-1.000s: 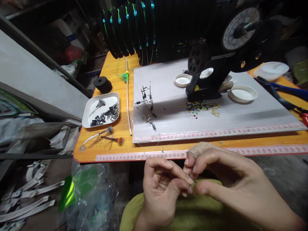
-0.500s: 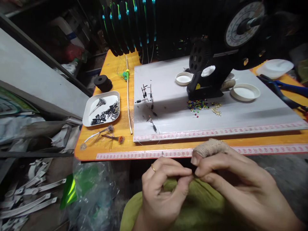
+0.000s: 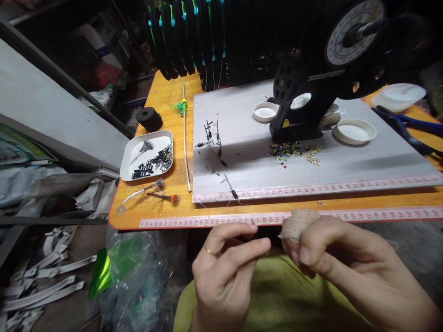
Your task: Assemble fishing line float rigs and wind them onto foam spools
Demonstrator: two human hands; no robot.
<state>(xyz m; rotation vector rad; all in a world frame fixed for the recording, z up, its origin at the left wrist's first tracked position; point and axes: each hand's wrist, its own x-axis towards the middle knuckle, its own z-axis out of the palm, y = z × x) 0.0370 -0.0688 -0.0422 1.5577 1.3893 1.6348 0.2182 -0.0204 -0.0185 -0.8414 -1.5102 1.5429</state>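
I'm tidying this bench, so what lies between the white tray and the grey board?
In the head view, a thin pale stick lies between the white tray and the grey board, on the orange tabletop.

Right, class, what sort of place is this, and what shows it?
Probably a craft or assembly workshop, judging by the white tray of black parts, the small multicoloured pieces on the grey board, and the measuring tape along the front of the table.
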